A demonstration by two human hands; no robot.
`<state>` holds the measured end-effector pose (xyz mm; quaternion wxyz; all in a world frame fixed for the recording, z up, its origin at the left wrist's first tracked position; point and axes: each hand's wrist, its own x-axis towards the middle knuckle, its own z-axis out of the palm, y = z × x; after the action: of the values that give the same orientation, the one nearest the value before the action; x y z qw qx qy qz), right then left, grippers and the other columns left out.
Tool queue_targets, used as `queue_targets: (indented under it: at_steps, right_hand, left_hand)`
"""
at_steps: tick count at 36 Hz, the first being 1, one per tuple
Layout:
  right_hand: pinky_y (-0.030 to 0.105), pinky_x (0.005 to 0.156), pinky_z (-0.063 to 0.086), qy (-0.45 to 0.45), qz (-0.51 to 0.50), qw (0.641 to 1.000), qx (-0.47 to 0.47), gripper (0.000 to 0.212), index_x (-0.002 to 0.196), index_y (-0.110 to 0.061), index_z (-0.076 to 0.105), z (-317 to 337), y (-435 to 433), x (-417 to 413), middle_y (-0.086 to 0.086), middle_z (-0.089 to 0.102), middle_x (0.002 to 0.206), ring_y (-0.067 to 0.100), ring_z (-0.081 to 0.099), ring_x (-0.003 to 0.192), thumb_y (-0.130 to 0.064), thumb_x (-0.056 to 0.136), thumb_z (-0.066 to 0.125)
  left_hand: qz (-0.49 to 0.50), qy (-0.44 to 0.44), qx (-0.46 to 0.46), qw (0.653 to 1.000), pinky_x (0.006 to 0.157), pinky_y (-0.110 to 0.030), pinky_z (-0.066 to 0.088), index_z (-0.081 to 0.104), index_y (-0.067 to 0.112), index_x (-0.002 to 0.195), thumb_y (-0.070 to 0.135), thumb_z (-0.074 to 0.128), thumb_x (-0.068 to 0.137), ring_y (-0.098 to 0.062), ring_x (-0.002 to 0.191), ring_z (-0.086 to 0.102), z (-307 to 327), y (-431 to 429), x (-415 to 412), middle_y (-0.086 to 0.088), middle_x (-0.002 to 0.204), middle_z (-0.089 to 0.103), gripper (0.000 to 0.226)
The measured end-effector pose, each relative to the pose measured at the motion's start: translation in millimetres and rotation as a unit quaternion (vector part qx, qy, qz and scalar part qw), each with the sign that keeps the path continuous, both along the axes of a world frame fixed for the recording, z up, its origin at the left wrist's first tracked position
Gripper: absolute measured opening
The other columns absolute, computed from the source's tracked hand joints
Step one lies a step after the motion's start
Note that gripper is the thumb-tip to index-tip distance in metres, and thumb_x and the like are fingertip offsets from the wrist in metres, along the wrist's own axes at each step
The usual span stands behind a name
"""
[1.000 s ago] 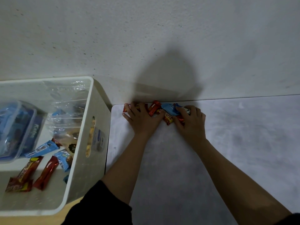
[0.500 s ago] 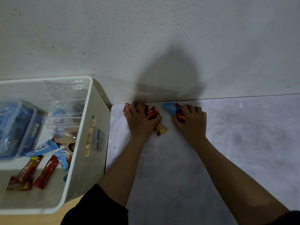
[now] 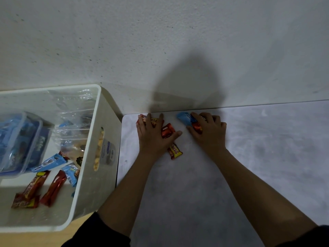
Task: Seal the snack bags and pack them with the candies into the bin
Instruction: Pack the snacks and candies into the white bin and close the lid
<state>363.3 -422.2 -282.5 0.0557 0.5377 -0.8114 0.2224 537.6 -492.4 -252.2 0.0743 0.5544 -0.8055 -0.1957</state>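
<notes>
Several wrapped candies lie at the table's far left corner, against the wall. My left hand (image 3: 153, 136) rests flat with spread fingers on a red candy bar (image 3: 152, 120); a second red candy (image 3: 167, 130) sits between its thumb and forefinger, and a third (image 3: 175, 151) pokes out beside the wrist. My right hand (image 3: 209, 131) curls its fingers round a blue candy (image 3: 185, 118) and a red candy (image 3: 196, 127). The white bin (image 3: 106, 175) stands to the left. It holds clear snack bags (image 3: 74, 107) and several loose candies (image 3: 53, 189).
A blue-lidded clear container (image 3: 19, 143) sits in the bin's left side. The grey table (image 3: 213, 193) ends at the wall behind the candies, and its left edge runs next to the bin. A wooden surface (image 3: 44, 237) shows under the bin.
The candy pile has been split. My left hand drew the red bars to the left, and my right hand closed on the blue and red candies. One bar slid toward me.
</notes>
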Motion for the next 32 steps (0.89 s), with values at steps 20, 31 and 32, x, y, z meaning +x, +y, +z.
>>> queue_targets:
  at_steps: [20, 31, 32]
  right_hand:
    - [0.031, 0.056, 0.042, 0.054, -0.008, 0.998, -0.024, 0.040, 0.113, -0.021, 0.065, -3, 10, -2, 0.008, 0.065, 0.096, 0.031, 0.058, 0.072, -0.042, 0.081, 0.054]
    - [0.026, 0.047, 0.044, 0.036, -0.001, 0.999, 0.013, 0.042, 0.115, -0.021, 0.065, 8, 12, 0, 0.010, 0.065, 0.089, 0.028, 0.057, 0.063, -0.040, 0.081, 0.048]
    - [0.026, 0.046, 0.044, 0.031, -0.001, 0.999, 0.019, 0.043, 0.115, -0.022, 0.065, 10, 12, 0, 0.011, 0.064, 0.089, 0.028, 0.057, 0.063, -0.041, 0.081, 0.047]
  left_hand:
    - [-0.066, -0.033, -0.125, 0.989, 0.082, -0.043, 0.041, 0.046, 0.034, 0.133, 0.070, 0.040, 0.074, -0.032, 0.108, 0.049, -12, 13, 11, -0.005, 0.124, 0.053, 0.070]
    - [-0.091, 0.031, -0.151, 0.984, 0.046, -0.027, 0.049, 0.057, 0.022, 0.126, 0.041, 0.046, 0.083, -0.024, 0.075, 0.055, -15, 16, 8, -0.006, 0.094, 0.063, 0.049]
    - [-0.094, 0.032, -0.145, 0.984, 0.044, -0.027, 0.049, 0.057, 0.022, 0.126, 0.041, 0.045, 0.083, -0.024, 0.073, 0.055, -15, 15, 8, -0.006, 0.092, 0.063, 0.049]
